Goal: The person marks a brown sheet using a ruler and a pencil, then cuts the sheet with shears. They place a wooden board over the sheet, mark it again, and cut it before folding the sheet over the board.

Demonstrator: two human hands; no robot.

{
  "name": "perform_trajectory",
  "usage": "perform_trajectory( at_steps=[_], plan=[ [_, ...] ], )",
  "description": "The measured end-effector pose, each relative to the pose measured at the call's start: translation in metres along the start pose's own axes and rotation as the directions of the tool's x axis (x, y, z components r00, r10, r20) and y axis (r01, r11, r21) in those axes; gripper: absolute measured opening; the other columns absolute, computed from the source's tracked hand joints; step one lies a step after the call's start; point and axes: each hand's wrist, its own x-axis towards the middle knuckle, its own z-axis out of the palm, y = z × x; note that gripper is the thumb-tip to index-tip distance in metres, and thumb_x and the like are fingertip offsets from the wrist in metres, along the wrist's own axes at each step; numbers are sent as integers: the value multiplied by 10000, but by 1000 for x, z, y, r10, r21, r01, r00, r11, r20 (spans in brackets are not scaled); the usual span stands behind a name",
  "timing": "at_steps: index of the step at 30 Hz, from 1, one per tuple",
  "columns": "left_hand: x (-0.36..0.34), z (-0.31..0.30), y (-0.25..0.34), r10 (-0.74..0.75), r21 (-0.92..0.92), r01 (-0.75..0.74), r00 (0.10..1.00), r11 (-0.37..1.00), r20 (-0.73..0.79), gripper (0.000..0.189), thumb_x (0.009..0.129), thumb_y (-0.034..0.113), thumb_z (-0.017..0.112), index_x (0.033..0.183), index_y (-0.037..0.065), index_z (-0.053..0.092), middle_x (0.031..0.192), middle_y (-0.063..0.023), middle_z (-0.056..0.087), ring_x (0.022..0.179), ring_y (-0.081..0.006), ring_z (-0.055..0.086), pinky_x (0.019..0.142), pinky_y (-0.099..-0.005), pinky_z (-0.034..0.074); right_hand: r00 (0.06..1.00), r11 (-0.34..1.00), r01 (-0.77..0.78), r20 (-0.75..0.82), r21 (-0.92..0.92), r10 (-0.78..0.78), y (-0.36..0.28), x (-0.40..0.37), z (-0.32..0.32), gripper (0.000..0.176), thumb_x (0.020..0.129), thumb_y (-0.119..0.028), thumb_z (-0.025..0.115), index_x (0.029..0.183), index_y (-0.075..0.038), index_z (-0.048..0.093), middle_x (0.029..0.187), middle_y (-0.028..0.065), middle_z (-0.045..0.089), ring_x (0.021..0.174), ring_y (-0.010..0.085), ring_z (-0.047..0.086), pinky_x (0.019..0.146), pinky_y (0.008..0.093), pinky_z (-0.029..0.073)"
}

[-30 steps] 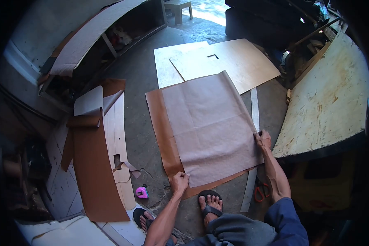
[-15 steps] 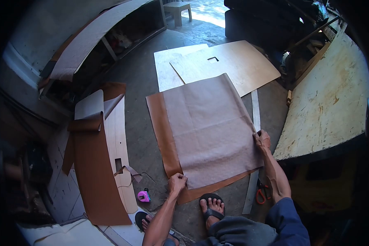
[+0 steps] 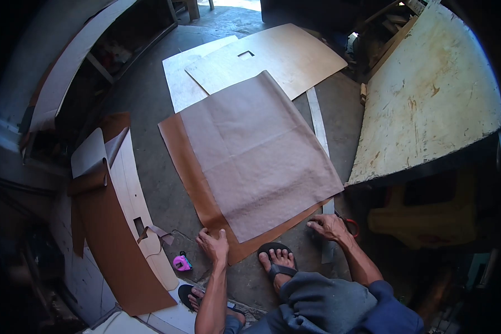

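On the floor lies a folded leatherette sheet (image 3: 256, 161), its pale mauve backing facing up and its brown face showing along the left and front margins. My left hand (image 3: 213, 245) is at the sheet's front left edge, fingers spread and holding nothing. Just off the front right edge is my right hand (image 3: 328, 227), its fingers loosely bent and apart, with nothing visible in them. A long metal strip (image 3: 317, 122) runs partly beneath the sheet's right side. Behind my right hand shows the red handle of a tool (image 3: 352, 227), mostly hidden.
Two thin boards (image 3: 278, 55) lie beyond the sheet. On the left, another brown sheet (image 3: 125, 250) rests over a pale cut panel (image 3: 129, 172). A pink tape measure (image 3: 182, 261) sits near my sandalled foot (image 3: 278, 264). A stained panel (image 3: 428, 100) leans at right.
My right hand has left the sheet's right edge and come toward me to the front corner. My left hand has let go of its pinch on the front left edge. The view has shifted.
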Motion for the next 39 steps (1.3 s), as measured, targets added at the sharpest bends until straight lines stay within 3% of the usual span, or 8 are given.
perform_trajectory(
  at_steps=[1,4,12,16,21,25,31,39],
  plan=[
    [3,3,-6,1,-39,-2,1000,999,-9,604,762,243,793,1198,-45,490,1205,-253,505,1196,-398,447,1053,-468,351,992,993,-90,90,80,83,-4,-19,-3,502,944,-535,516,1325,-223,615,1326,166,605,1205,367,583,1017,474,442],
    [12,5,-12,26,-17,-28,997,999,-68,661,759,244,802,1223,-80,460,1159,-264,534,1131,-399,503,1013,-440,394,989,986,-137,-36,97,141,39,-29,21,485,922,-442,536,1326,-178,585,1288,187,602,1175,380,584,990,478,450],
    [25,2,-34,-119,-401,269,925,876,360,378,784,264,770,1007,-22,663,1014,-149,719,967,-270,674,837,-395,508,796,980,-178,-573,85,194,131,-38,66,602,790,-136,653,1343,2,461,1136,280,590,1048,440,595,900,491,485],
    [15,3,-49,-30,-616,391,859,684,511,389,847,148,720,1177,-9,585,1118,-119,680,968,-247,668,881,-348,520,833,994,-99,-543,37,103,115,-57,57,654,750,-147,661,1351,2,450,1131,280,596,1042,455,597,900,504,484],
    [16,-35,-42,-124,-583,614,737,532,664,263,886,138,694,1086,48,549,986,-66,635,944,-215,660,790,-457,593,782,877,-316,-424,362,457,91,-58,44,556,735,-115,658,1252,-16,481,898,141,632,799,287,646,738,392,529],
    [-7,-33,-36,-90,-518,717,621,466,778,370,882,163,715,1185,60,529,1062,-67,639,958,-217,673,823,-453,590,792,690,-156,-328,707,515,39,-80,32,362,775,-60,601,1121,-34,496,784,11,548,634,93,529,550,263,465],
    [-24,-15,-51,-60,-343,729,465,593,883,404,867,163,749,1197,-5,588,1059,-80,677,927,-204,672,777,-370,564,972,889,-233,65,394,226,-83,-117,-9,578,783,-450,819,1073,-8,586,839,42,606,748,121,552,688,286,479],
    [-11,-31,-44,-8,-263,828,308,496,951,320,894,143,721,1142,-21,601,982,-105,692,792,-205,689,643,-327,582,744,873,-410,651,265,152,-110,-118,64,850,851,-804,454,1034,12,607,834,115,640,791,229,650,728,336,521]
  ],
)
